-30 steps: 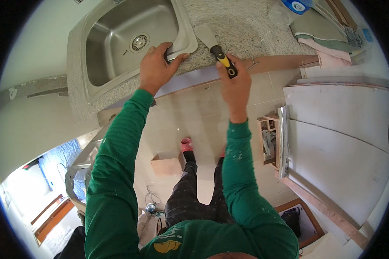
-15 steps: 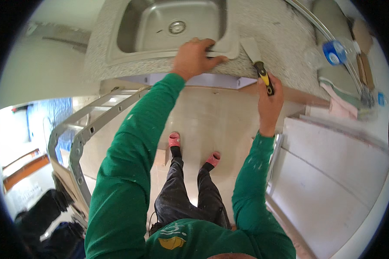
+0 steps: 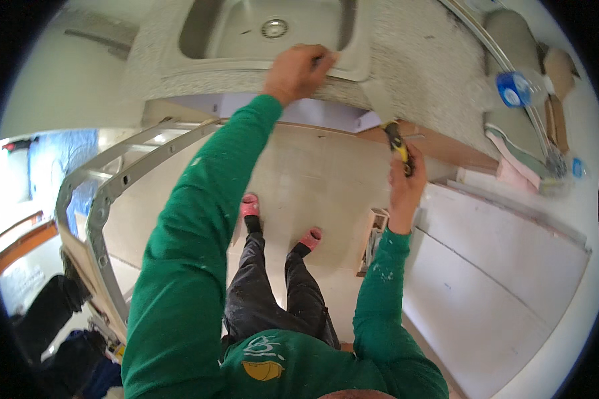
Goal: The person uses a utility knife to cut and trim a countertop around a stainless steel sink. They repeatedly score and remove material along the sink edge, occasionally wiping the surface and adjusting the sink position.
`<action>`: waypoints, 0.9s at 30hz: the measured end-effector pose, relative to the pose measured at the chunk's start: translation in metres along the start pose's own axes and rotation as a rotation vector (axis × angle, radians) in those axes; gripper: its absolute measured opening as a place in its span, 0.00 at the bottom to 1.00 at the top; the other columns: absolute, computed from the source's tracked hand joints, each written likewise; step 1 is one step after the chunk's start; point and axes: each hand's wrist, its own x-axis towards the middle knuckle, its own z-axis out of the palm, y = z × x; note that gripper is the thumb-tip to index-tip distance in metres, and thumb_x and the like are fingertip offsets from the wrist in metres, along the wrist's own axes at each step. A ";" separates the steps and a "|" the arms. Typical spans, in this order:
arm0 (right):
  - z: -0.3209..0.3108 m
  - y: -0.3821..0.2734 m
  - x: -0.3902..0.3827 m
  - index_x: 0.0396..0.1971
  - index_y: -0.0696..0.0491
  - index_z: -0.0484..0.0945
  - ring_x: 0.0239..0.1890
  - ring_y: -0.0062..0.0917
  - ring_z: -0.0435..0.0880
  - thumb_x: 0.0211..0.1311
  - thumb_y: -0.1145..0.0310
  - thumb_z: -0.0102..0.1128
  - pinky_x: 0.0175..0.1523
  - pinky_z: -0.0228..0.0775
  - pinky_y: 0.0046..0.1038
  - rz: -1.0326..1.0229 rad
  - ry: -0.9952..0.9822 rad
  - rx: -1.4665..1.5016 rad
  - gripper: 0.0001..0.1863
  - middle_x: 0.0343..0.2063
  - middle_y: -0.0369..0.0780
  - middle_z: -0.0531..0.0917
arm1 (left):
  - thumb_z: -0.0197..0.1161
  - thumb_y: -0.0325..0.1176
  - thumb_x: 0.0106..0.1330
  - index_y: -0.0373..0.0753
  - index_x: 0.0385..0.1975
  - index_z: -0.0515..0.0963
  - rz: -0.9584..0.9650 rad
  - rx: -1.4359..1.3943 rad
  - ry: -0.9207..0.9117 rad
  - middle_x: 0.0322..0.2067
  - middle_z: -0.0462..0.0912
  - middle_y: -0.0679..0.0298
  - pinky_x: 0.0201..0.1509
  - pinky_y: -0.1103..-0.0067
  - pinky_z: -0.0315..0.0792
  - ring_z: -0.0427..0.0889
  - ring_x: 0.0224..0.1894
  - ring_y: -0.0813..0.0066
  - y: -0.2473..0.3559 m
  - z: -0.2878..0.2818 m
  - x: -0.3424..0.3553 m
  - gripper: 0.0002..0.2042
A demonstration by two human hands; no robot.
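My left hand (image 3: pixel 295 71) grips the front rim of a steel sink (image 3: pixel 273 33) set in a speckled grey countertop (image 3: pixel 419 66). My right hand (image 3: pixel 404 174) holds a putty knife (image 3: pixel 387 113) with a yellow and black handle; its wide grey blade lies against the countertop's front edge, just right of the sink corner. Both my sleeves are green. My legs and pink slippers (image 3: pixel 249 206) stand on the pale floor below.
A metal ladder (image 3: pixel 106 199) stands at my left. A bottle with a blue cap (image 3: pixel 512 90) and cloths lie on the counter at the right. White cabinet panels (image 3: pixel 499 266) stand at the right, with a small wooden box (image 3: pixel 374 239) beside them.
The view has swung left and down. My right hand has dropped a little lower with the putty knife, still against the counter edge. My left hand stays on the sink rim.
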 end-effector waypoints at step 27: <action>0.034 -0.041 -0.009 0.57 0.57 0.84 0.32 0.40 0.89 0.68 0.67 0.68 0.42 0.81 0.34 -0.186 -0.176 -0.082 0.20 0.36 0.51 0.89 | 0.45 0.53 0.84 0.33 0.44 0.87 -0.059 -0.384 0.107 0.36 0.90 0.50 0.52 0.67 0.79 0.89 0.42 0.57 -0.018 0.007 0.003 0.29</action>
